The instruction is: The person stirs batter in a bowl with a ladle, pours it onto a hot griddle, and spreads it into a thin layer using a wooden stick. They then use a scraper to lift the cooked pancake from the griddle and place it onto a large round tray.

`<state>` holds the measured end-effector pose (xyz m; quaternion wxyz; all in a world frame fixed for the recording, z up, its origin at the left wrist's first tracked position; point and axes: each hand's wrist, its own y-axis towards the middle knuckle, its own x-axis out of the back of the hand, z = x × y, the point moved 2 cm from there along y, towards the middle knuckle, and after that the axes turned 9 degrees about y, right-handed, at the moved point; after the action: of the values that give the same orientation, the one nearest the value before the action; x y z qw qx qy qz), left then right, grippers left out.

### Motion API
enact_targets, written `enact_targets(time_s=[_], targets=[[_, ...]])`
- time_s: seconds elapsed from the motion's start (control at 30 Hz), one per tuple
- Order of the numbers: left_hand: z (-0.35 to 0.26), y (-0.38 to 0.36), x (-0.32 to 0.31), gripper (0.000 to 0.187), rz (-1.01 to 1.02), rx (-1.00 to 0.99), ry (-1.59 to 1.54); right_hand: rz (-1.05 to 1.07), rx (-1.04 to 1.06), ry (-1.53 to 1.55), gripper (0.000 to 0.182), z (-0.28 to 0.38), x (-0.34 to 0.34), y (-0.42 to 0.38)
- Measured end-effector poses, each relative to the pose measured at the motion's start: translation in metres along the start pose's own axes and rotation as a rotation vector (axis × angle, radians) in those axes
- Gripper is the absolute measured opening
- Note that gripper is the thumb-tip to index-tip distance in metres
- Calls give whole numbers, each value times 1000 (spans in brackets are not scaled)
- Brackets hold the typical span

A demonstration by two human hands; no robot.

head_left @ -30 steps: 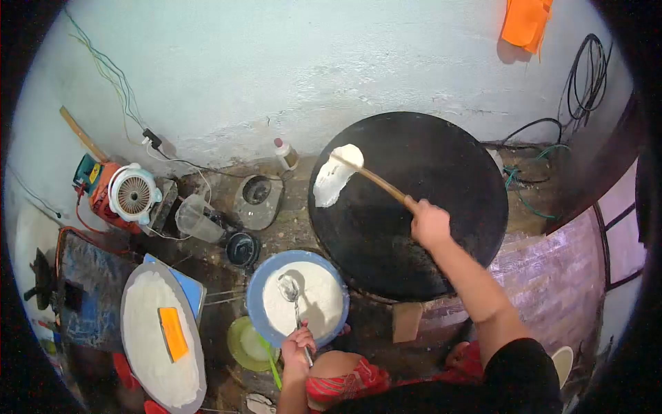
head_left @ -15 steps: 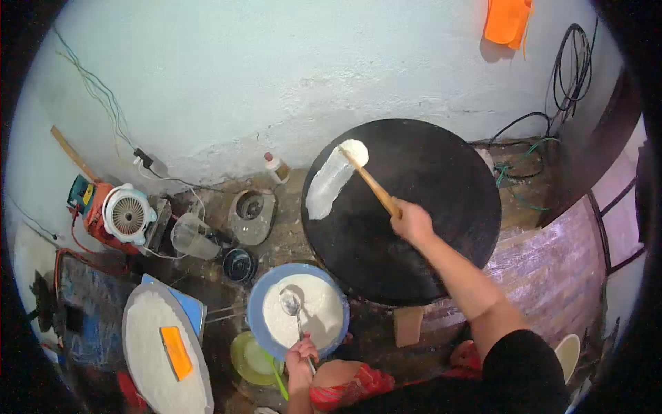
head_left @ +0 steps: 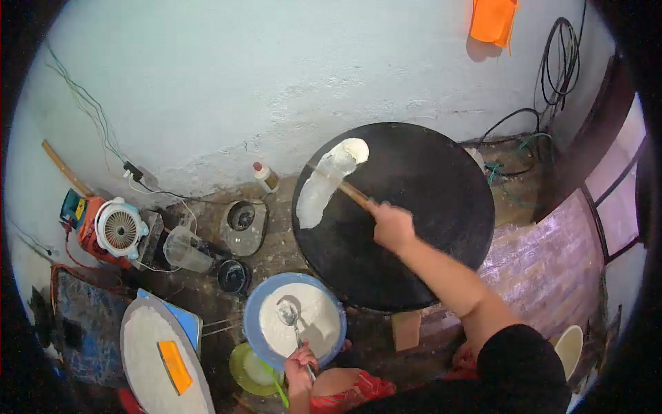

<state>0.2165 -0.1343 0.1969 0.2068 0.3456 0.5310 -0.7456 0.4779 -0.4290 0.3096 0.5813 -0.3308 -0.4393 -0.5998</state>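
Note:
My right hand [head_left: 395,226] is closed around a wooden spreader [head_left: 355,195] that reaches over a large round black griddle [head_left: 414,207]. A strip of white batter [head_left: 318,196] lies on the griddle's left part, thicker at its upper end, and the spreader's far end crosses its left edge. My left hand [head_left: 301,366] is wrapped round the handle of a metal ladle [head_left: 287,314], whose bowl is over the white batter in a blue basin [head_left: 254,324].
An oval tray [head_left: 141,359] of white material holds an orange scraper [head_left: 175,368]. A green bowl [head_left: 241,372], a clear jug [head_left: 187,250], a dark cup [head_left: 234,276], a small bottle [head_left: 266,178] and a fan [head_left: 121,228] stand at the left. Cables [head_left: 562,62] hang at the right.
My right hand and the spreader have moved left and slightly down, with the spreader's end now nearer the strip's left side. The camera view has shifted slightly.

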Motion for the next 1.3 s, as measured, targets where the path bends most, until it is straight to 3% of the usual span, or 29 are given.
enact_targets(time_s=[0.07, 0.13, 0.2, 0.23, 0.33, 0.43, 0.53, 0.6, 0.67, 0.73, 0.77, 0.87, 0.9, 0.93, 1.0, 1.07, 1.13, 1.27, 1.3], targets=[[2, -3, -3, 23, -30, -38, 5, -28, -155, -127, 45, -37, 20, 28], [-1, -7, -6, 24, -19, -20, -12, -28, -190, -60, 45, -41, 35, 22], [1, -3, -6, 24, 0, 17, -38, -162, -237, 319, 45, -50, 11, -1], [-1, -1, -5, 25, -22, 2, -49, -175, -184, 348, 43, -39, 5, -14], [-3, 2, -4, 27, -32, -18, -45, -89, -33, 158, 42, -24, 21, -30], [-8, 0, 5, 25, -20, 30, -11, -61, -289, -72, 49, -76, 39, 6], [-8, 3, 1, 24, -6, 77, -72, -90, -299, 98, 53, -59, 32, 0], [-8, 4, 3, 22, -49, 10, 5, -77, -193, 221, 53, -27, 21, -12], [-5, 5, 1, 22, -58, 38, -40, -66, -13, 57, 50, -20, 5, 2], [-8, 4, 8, 22, -20, 43, -11, -68, -194, -190, 45, -46, 22, 30], [-10, 0, 9, 22, -28, 39, -7, -48, -279, -178, 37, -62, 33, 34], [-9, 5, 4, 23, 90, 139, -2, -125, -297, 1, 43, -66, 36, 6], [-14, 7, 9, 23, 28, 90, -18, -151, -344, 161, 46, -55, 33, -13], [-15, 9, 12, 23, -36, 36, -35, -287, -246, 202, 47, -42, 23, -33], [-14, 12, 9, 24, 5, 30, -17, 7, -90, 166, 49, -21, 19, -51], [-16, 9, 13, 24, 1, 55, 1, -91, -114, -139, 52, -52, 20, -24], [-20, 5, 18, 24, 10, 69, 79, -74, -318, -145, 53, -86, 46, -5], [-19, 13, 14, 23, -97, 48, 28, -124, -413, 53, 54, -72, 29, -20], [-18, 15, 15, 23, -118, 28, 3, -163, -308, 63, 51, -54, 25, -17]])
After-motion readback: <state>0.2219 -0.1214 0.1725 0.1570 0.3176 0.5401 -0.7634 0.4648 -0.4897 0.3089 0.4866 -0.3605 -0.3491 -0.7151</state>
